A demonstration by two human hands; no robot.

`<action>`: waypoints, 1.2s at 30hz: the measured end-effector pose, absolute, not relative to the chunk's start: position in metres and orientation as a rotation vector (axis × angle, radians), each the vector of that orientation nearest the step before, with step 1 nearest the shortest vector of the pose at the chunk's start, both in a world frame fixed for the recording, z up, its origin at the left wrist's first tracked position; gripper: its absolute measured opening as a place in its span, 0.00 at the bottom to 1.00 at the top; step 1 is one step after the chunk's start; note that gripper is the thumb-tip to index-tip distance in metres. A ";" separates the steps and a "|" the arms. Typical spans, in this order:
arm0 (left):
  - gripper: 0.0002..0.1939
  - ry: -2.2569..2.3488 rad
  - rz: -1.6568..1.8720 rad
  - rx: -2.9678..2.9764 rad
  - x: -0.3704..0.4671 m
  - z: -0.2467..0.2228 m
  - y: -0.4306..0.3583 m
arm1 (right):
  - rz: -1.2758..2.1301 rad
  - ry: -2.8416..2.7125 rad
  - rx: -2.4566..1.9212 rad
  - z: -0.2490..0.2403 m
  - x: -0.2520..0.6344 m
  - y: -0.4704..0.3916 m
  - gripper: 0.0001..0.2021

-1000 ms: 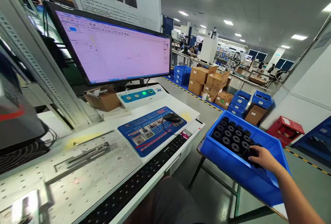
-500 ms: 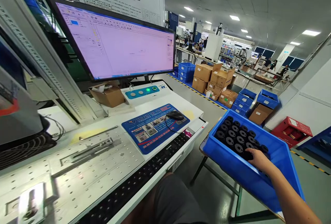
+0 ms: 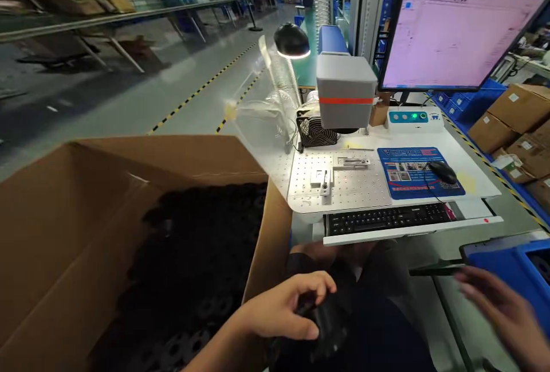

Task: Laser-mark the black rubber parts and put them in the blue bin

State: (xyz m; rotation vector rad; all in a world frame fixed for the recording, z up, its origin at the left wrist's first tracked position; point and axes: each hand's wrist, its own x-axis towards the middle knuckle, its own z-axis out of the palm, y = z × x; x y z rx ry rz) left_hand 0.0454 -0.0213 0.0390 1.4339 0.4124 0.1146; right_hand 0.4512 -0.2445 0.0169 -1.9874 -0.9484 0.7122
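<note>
The cardboard box (image 3: 86, 234) fills our left side, loaded with a heap of black cylindrical parts (image 3: 189, 269). Ahead stands the perforated worktable (image 3: 301, 188), and at the far right we see a corner of the blue bin (image 3: 511, 269). Our left hand (image 3: 279, 309) is curled around 1 black part (image 3: 329, 326), held over our lap just beside the box's right wall. It looks like rigid moulded plastic, light and matt, so we judge that a grip around its side wall suits it best. Our right hand (image 3: 507, 309) hangs blurred with fingers spread, gripping nothing, near the bin.
</note>
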 end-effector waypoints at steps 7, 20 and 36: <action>0.30 0.180 0.148 1.394 0.048 0.034 -0.038 | 1.930 -1.429 -1.076 0.027 0.297 -0.119 0.27; 0.24 0.600 0.658 0.844 -0.023 -0.029 -0.005 | 1.091 -1.329 -1.651 0.018 0.319 -0.040 0.35; 0.15 1.108 0.489 1.366 -0.019 -0.071 0.003 | 0.521 -1.415 -1.775 -0.033 0.330 0.139 0.37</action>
